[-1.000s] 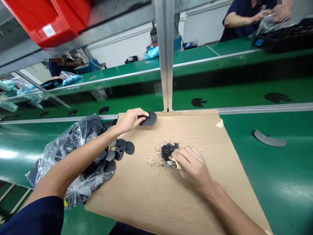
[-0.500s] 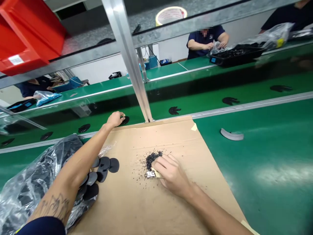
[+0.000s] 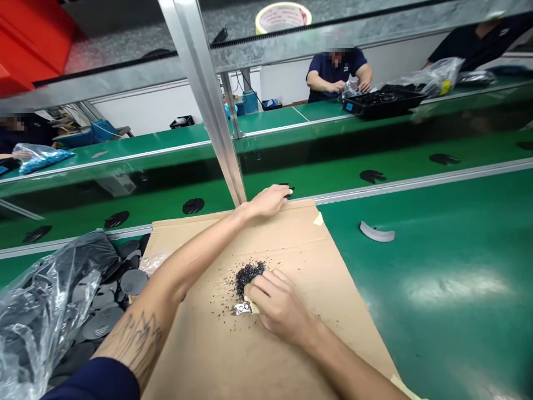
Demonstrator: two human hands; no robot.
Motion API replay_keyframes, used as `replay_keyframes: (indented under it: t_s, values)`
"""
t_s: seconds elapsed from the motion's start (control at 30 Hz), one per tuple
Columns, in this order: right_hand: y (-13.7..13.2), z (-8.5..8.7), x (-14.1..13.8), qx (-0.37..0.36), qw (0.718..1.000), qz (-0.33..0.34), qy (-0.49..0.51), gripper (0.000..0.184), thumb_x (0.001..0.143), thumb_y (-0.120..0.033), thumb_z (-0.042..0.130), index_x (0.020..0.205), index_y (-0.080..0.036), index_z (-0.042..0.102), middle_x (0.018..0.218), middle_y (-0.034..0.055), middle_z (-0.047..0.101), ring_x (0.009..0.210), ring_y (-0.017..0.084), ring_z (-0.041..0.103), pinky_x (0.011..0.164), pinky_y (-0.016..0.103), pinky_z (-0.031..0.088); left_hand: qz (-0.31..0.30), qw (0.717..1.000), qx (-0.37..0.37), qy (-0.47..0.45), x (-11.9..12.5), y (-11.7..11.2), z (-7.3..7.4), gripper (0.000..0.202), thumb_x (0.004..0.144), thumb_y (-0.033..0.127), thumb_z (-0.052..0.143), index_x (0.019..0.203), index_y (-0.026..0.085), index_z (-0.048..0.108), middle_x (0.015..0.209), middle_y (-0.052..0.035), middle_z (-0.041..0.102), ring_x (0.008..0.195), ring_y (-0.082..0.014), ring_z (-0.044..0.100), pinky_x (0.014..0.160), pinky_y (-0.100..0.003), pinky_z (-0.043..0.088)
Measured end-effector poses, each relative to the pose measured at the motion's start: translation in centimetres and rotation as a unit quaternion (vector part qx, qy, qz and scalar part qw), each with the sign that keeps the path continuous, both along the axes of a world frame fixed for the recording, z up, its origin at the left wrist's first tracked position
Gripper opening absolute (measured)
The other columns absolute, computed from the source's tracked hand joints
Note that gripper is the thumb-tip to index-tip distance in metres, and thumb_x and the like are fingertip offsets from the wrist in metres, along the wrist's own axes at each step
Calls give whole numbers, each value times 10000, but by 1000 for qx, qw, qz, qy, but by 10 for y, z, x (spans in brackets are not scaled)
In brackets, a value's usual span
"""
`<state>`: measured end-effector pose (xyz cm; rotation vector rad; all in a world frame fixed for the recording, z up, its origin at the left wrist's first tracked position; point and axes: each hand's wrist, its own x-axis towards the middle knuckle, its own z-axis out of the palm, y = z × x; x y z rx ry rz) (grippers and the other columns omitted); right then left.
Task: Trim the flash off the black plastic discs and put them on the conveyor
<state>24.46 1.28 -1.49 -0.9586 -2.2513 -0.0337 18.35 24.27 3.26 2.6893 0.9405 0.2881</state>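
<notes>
As my left hand [image 3: 270,201] (grip hidden) hung at twelve o'clock, my right hand [image 3: 278,309], pinching a shiny piece [image 3: 241,308], risked nudging black crumbs [image 3: 247,278] astray.

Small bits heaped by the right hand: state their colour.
Black; the small bits show best in the head view, the only one.

The single camera is worn on the head, facing forward and down. It sees the left hand [image 3: 270,201], the right hand [image 3: 275,305] and the cardboard sheet [image 3: 320,278] from near, the opposite green workbench [image 3: 283,118] from farther.
</notes>
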Motion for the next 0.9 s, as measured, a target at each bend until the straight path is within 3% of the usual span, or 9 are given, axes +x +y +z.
replay_keyframes:
  t_s: [0.13, 0.27, 0.33, 0.47, 0.57, 0.67, 0.73, 0.8, 0.9]
  values:
    - [0, -1, 1, -2, 1000, -8, -9, 184, 898, -37, 464, 892, -171, 590, 793, 25, 566, 709, 161, 413, 654, 320, 275, 86, 996, -15, -3, 34, 29, -20, 398, 986, 115, 443, 1374, 98, 529, 1477, -182, 520, 1396, -263, 476, 1188, -442, 378]
    - [0, -2, 0, 13, 1000, -9, -8, 186, 906, -53, 449, 881, -170, 592, 758, 20, 536, 694, 166, 405, 649, 323, 276, 145, 989, -18, -12, 39, 37, -31, 337, 965, 309, 611, 1260, 147, 599, 1319, -116, 608, 1224, -261, 591, 1048, -509, 497]
    - [1, -2, -1, 18, 1000, -2, -2, 188, 906, -60, 442, 879, -167, 595, 755, 22, 538, 692, 168, 409, 647, 324, 284, 159, 987, -12, -32, 36, 36, -31, 281, 952, 310, 631, 1177, 143, 634, 1263, -107, 622, 1183, -253, 598, 1024, -492, 506]
    - [0, -1, -1, 11, 1000, -11, 25, 190, 903, -72, 451, 929, -173, 609, 788, 35, 577, 713, 179, 450, 654, 328, 328, 140, 984, 16, -112, 23, 25, -16, 199, 949, 99, 511, 1071, 140, 664, 1183, -140, 631, 1175, -263, 563, 1026, -437, 477]
    - [-1, 0, -1, 10, 996, -25, 84, 221, 886, -59, 472, 991, -173, 629, 879, 59, 626, 745, 182, 509, 671, 335, 389, 84, 981, 25, -174, 2, 5, 1, 222, 941, 67, 475, 1052, 136, 653, 1124, -124, 643, 1099, -235, 588, 993, -405, 491]
    - [1, 2, -1, 10, 980, -53, 193, 273, 888, -64, 503, 1089, -179, 649, 1065, 105, 616, 809, 184, 575, 709, 344, 478, 14, 978, -2, -209, -35, -26, 15, 120, 939, 141, 550, 985, 135, 661, 1040, -92, 673, 991, -193, 636, 913, -342, 532]
    - [3, 5, -1, -10, 956, -87, 280, 280, 916, -116, 543, 1159, -197, 656, 1172, 128, 568, 874, 192, 608, 757, 352, 531, -55, 963, -91, -247, -68, -48, 22, 130, 932, 248, 623, 968, 132, 670, 1000, -84, 691, 921, -172, 660, 844, -307, 551]
    - [6, 9, -1, -55, 925, -122, 354, 291, 930, -219, 604, 1217, -224, 653, 1239, 132, 541, 975, 215, 622, 825, 365, 555, -103, 930, -208, -284, -101, -72, 28, 237, 902, 355, 692, 970, 129, 685, 970, -86, 706, 870, -161, 674, 791, -290, 558]
    - [11, 17, -2, -193, 880, -107, 420, 432, 894, -385, 679, 1298, -246, 612, 1259, 119, 588, 966, 222, 635, 815, 367, 568, -97, 896, -312, -300, -140, -110, 31, 309, 847, 422, 758, 936, 130, 708, 943, -92, 724, 865, -165, 690, 778, -291, 564]
